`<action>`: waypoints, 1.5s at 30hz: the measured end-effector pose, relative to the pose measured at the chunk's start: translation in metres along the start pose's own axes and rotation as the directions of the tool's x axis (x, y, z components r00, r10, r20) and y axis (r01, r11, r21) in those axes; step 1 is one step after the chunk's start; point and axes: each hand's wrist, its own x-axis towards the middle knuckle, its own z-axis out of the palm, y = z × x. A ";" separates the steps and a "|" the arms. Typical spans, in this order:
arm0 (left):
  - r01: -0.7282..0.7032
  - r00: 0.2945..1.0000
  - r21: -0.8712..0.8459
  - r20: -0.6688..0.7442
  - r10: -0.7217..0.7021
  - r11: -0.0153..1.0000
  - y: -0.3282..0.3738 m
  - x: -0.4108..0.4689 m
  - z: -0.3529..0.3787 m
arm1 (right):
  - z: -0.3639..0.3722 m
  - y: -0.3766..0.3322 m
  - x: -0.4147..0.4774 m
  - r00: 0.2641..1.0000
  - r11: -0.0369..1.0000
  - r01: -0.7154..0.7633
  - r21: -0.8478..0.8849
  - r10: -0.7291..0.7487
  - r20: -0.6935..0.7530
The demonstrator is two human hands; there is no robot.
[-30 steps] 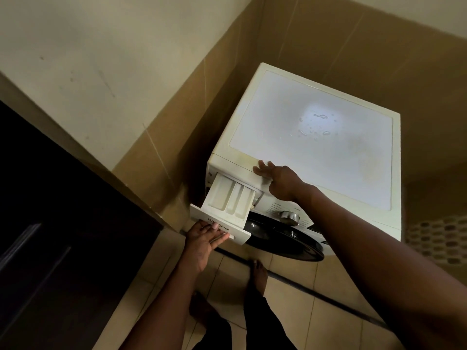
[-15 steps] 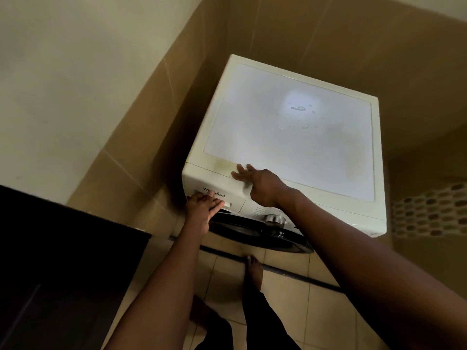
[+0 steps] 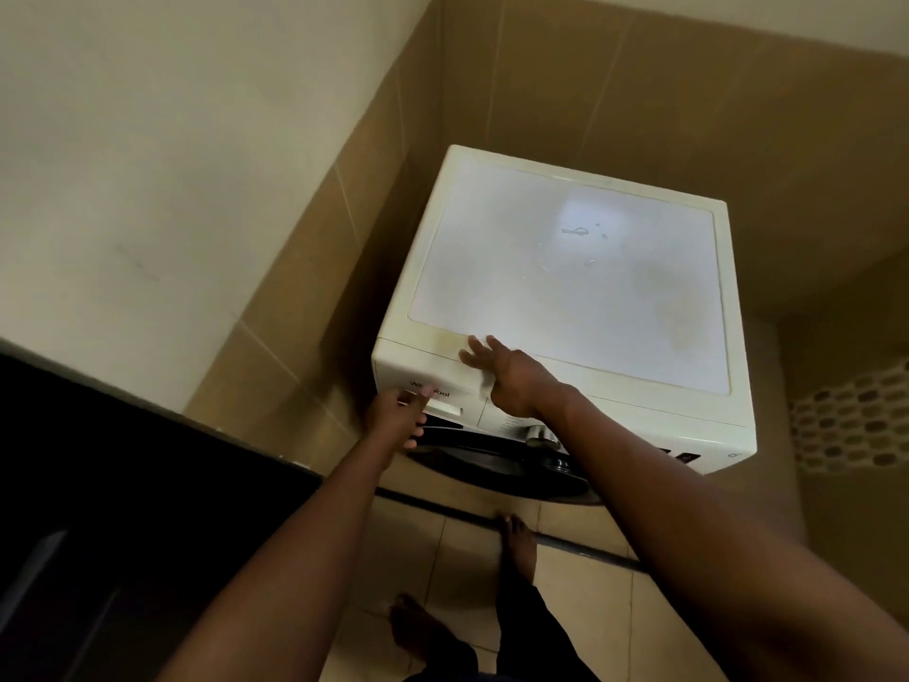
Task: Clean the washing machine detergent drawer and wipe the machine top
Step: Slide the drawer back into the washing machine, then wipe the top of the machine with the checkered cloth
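A white front-loading washing machine stands in a tiled corner, its flat top [image 3: 570,278] pale, with a few small marks near the back. The detergent drawer [image 3: 438,403] sits flush in the front panel at the upper left. My left hand [image 3: 398,415] rests against the drawer front with its fingertips on the panel. My right hand [image 3: 506,374] lies flat on the front edge of the machine top, fingers spread, holding nothing.
The dark round door [image 3: 497,460] and a metal dial [image 3: 541,435] are below the hands. A dark cabinet [image 3: 98,484] stands at the left. Tan tiled walls enclose the machine. My bare feet stand on the tiled floor [image 3: 565,607].
The drawer, pulled out one second ago, has been pushed in by my left hand and now sits flush. My right hand has stayed on the top's front edge.
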 end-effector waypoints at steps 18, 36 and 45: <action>-0.631 0.713 0.720 0.390 0.583 0.290 0.050 -0.102 0.034 | 0.037 0.028 -0.136 0.934 0.962 -0.257 -0.088 0.224 -0.280; -0.779 0.557 0.624 0.639 0.531 0.067 0.092 -0.225 0.317 | 0.060 0.237 -0.354 0.806 0.875 -0.454 0.170 0.484 -0.340; -0.802 0.525 0.596 0.672 0.522 0.038 0.146 -0.259 0.462 | -0.011 0.354 -0.435 0.737 0.838 -0.527 0.145 0.535 -0.413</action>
